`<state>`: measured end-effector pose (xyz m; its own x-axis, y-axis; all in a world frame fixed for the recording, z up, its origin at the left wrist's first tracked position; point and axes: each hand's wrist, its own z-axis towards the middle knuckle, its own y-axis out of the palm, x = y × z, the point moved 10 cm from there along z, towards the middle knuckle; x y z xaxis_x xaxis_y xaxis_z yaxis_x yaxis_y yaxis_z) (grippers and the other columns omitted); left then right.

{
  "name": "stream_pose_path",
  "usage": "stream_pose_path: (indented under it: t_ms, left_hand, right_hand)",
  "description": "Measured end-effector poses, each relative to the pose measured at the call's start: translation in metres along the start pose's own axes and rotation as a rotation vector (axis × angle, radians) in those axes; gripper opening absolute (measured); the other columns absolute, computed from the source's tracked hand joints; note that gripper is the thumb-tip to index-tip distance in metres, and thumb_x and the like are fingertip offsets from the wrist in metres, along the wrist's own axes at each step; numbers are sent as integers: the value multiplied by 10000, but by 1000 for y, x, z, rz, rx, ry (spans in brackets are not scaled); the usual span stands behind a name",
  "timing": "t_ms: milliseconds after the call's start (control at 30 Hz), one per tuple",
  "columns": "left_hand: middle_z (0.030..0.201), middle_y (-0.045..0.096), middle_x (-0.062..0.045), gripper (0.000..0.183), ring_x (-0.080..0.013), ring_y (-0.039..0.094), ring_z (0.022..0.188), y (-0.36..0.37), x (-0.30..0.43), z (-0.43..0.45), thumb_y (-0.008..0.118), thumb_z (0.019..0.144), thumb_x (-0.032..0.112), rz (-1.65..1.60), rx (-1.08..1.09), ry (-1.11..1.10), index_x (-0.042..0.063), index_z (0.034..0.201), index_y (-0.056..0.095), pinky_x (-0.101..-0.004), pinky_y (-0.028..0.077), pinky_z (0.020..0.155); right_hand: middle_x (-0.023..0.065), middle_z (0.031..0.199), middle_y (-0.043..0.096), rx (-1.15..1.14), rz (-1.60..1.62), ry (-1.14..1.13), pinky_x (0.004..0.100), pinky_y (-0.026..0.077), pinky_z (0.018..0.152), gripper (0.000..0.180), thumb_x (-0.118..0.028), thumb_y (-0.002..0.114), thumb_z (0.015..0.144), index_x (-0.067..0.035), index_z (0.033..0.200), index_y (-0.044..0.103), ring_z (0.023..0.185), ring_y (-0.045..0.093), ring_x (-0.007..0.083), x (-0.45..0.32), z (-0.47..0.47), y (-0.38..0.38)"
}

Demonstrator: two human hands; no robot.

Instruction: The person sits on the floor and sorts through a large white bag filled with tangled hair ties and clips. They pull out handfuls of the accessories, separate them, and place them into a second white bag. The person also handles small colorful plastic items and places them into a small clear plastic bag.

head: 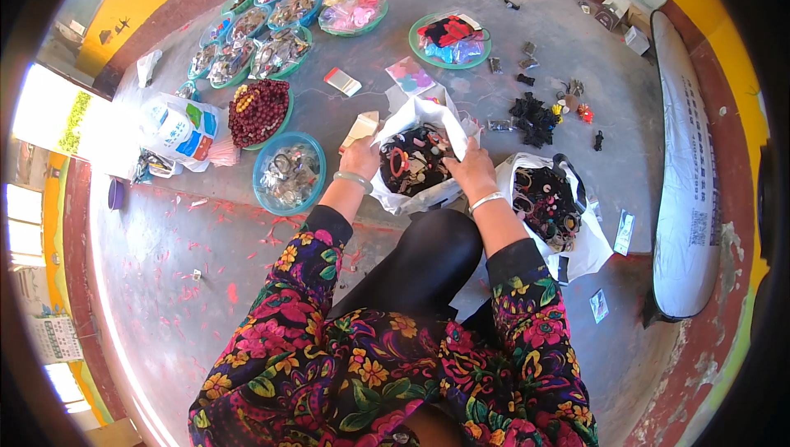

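My left hand [361, 160] grips the left edge of an open white plastic bag [404, 202], in front of my bent knee. The right edge of the same bag is in my right hand [473, 169]. Inside the bag lies a heap of hair ties and small trinkets [415, 160], dark ones mixed with a reddish ring and pale pieces. Just right of my right wrist stands a second white bag [592, 249], also open, holding dark hair ties with beads [546, 206]. A small beige box [360, 129] lies beside my left hand's fingers.
At the left are a blue basket [258, 191] of small items, a heap of dark red bead strings [259, 113] and a printed plastic bag [185, 132]. More filled baskets stand farther off. Black hair ties [532, 118] lie on the floor; a long silvery package [685, 169] is at right.
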<state>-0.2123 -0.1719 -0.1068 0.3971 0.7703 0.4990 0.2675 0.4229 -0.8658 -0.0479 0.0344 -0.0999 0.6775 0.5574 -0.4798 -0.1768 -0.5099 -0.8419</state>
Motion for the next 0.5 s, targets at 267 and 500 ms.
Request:
stream_pose_path:
  t_ms: [267,500]
  left_hand:
    - [785,630,-167,164,-261,621,721,-70,-14,-9,557,844,123,-321,286,190,10,940,628,-332,470,672]
    - [802,639,-150,217,-242,620,726,-78,-73,-47,514,885,196,-193,398,9,19,953,619,-332,467,673]
  right_hand:
    - [194,814,637,258,284,16,396,474,675,192,-154,570,748,-31,884,629,753,617,361,22,20,-42]
    - [175,777,628,342,395,-207,377,456,621,198,-169,613,770,-36,917,618,688,602,330,8,-21,-62]
